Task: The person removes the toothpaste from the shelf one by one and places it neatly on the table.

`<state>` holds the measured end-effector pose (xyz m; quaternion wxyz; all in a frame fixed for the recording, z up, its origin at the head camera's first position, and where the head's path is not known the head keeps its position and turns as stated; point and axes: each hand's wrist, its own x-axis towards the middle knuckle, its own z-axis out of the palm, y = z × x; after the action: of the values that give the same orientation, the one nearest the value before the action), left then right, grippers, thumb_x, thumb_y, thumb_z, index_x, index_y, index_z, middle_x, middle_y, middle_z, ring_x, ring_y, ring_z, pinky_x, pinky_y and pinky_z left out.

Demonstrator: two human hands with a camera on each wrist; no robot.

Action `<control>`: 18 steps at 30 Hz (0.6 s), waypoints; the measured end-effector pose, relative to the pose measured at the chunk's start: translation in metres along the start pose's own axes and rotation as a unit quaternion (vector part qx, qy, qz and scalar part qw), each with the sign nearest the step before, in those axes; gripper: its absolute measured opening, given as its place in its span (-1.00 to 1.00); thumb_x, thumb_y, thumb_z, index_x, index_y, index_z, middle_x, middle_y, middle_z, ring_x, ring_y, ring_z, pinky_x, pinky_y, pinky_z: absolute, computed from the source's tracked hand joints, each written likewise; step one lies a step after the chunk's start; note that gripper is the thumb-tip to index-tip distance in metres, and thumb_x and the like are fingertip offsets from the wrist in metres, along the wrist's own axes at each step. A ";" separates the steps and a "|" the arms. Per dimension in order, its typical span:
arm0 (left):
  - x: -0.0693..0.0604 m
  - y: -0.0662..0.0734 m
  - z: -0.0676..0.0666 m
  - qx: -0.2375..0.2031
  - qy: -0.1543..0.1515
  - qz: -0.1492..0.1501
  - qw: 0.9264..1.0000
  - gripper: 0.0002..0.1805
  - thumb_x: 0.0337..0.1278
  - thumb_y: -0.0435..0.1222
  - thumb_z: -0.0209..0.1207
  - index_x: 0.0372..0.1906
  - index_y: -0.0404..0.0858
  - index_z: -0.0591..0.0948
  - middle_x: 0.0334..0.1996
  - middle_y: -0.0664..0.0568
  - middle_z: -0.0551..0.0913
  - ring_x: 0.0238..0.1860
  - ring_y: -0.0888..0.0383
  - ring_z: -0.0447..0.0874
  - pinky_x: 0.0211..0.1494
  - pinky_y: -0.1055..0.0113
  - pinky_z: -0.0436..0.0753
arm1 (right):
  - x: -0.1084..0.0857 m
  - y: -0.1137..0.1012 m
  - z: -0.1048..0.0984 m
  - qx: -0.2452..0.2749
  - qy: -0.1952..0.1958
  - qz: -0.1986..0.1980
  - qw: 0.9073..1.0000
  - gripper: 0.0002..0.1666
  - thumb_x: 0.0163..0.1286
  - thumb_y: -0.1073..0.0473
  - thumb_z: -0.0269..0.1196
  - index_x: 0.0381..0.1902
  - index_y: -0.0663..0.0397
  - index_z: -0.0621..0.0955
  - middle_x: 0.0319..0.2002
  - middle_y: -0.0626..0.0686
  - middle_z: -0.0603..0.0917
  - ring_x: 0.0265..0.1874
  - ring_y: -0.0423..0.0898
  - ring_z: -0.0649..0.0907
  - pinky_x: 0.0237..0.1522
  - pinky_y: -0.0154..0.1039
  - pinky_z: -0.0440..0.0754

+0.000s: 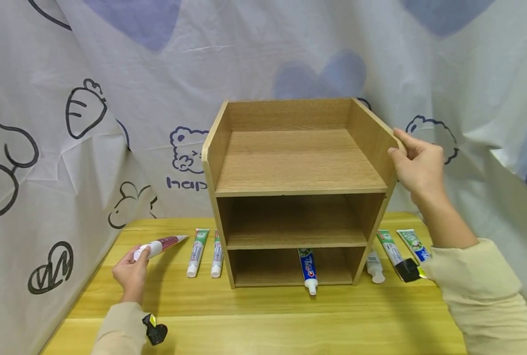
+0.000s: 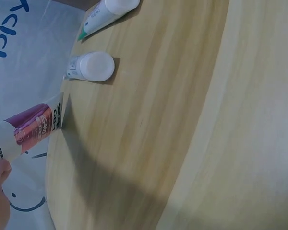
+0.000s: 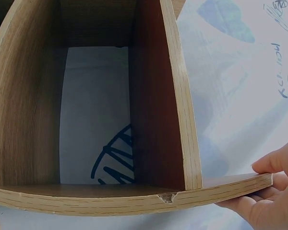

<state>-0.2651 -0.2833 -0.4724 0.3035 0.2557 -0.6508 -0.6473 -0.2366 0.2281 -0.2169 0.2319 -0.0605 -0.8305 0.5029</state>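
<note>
On the left of the table, my left hand (image 1: 132,271) holds a toothpaste tube (image 1: 168,242) by its white cap end. The tube has a purple-red body, and its flat end points right toward the back; the left wrist view shows the tube (image 2: 34,125) near the table's edge. With thumb and fingers, my right hand (image 1: 421,167) grips the upper right side panel of a wooden shelf (image 1: 301,192). The right wrist view shows the hand (image 3: 273,191) pinching the panel's end. A blue toothpaste tube (image 1: 308,266) lies in the shelf's bottom compartment, its white cap out front.
Two green-and-white tubes, one nearer my left hand (image 1: 197,252) and one beside the shelf (image 1: 216,255), lie left of it. Right of it lie a pale tube (image 1: 374,266), a green-white tube (image 1: 390,249) and a green-blue tube (image 1: 413,244). A printed curtain (image 1: 254,59) hangs behind.
</note>
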 end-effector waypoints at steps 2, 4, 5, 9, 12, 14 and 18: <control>0.000 -0.001 -0.001 0.041 -0.004 0.015 0.999 -0.53 -0.07 -0.38 0.29 0.00 -0.53 0.55 -0.73 0.60 0.49 -0.64 0.68 0.40 -0.54 0.77 0.48 | 0.000 0.000 0.000 -0.001 0.000 -0.003 1.000 -0.45 0.38 0.21 -0.02 0.33 0.02 0.29 0.27 0.20 0.35 0.20 0.04 0.45 0.12 -0.25 0.50; -0.001 -0.002 -0.003 0.088 -0.012 0.030 0.996 -0.55 -0.08 -0.36 0.31 -0.02 -0.49 0.58 -0.57 0.34 0.67 -0.63 0.71 0.36 -0.54 0.79 0.45 | 0.000 0.000 0.000 -0.004 0.001 -0.005 1.000 -0.45 0.38 0.21 -0.02 0.33 0.02 0.30 0.26 0.20 0.36 0.18 0.04 0.46 0.09 -0.30 0.51; -0.001 -0.002 -0.004 0.111 -0.018 0.037 0.993 -0.55 -0.08 -0.35 0.31 -0.02 -0.48 0.58 -0.47 0.17 0.72 -0.63 0.72 0.34 -0.53 0.79 0.43 | 0.000 0.000 0.000 -0.005 0.001 -0.006 1.000 -0.45 0.38 0.21 -0.02 0.33 0.02 0.30 0.25 0.21 0.37 0.18 0.04 0.47 0.07 -0.32 0.52; -0.002 -0.002 -0.009 0.181 -0.051 0.060 0.980 -0.55 -0.07 -0.36 0.30 -0.01 -0.48 0.57 -0.12 -0.36 0.60 -0.58 0.69 0.32 -0.53 0.80 0.38 | 0.000 0.000 -0.001 -0.007 0.004 -0.009 1.000 -0.46 0.37 0.21 -0.01 0.32 0.02 0.31 0.24 0.21 0.37 0.16 0.03 0.48 0.03 -0.38 0.53; -0.002 -0.005 -0.013 0.235 -0.086 0.087 0.964 -0.54 -0.05 -0.37 0.28 0.00 -0.51 0.54 -0.07 -0.43 0.55 -0.42 0.36 0.59 -0.53 0.81 0.34 | 0.000 0.000 -0.001 -0.007 0.007 -0.008 1.000 -0.45 0.36 0.22 -0.01 0.32 0.03 0.31 0.25 0.22 0.36 0.16 0.01 0.48 0.02 -0.41 0.53; -0.002 -0.008 -0.014 0.264 -0.103 0.104 0.953 -0.53 -0.05 -0.37 0.28 0.01 -0.53 0.53 -0.08 -0.44 0.54 -0.26 0.03 0.67 -0.50 0.75 0.42 | 0.000 0.000 -0.001 -0.006 0.008 -0.009 1.000 -0.45 0.36 0.23 0.00 0.31 0.04 0.31 0.24 0.23 0.36 0.15 0.00 0.49 0.01 -0.43 0.53; -0.005 -0.014 -0.013 0.290 -0.121 0.135 0.940 -0.54 -0.07 -0.41 0.28 -0.02 -0.59 0.51 -0.11 -0.48 0.53 -0.08 -0.31 0.58 -0.25 0.24 0.70 | 0.000 0.000 -0.001 -0.007 0.005 -0.012 1.000 -0.45 0.36 0.23 0.00 0.32 0.04 0.30 0.25 0.22 0.36 0.16 0.02 0.48 0.03 -0.39 0.53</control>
<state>-0.2525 -0.2889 -0.4872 0.2198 0.1626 -0.8703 -0.4096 -0.2364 0.2287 -0.2164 0.2418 -0.0550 -0.8333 0.4941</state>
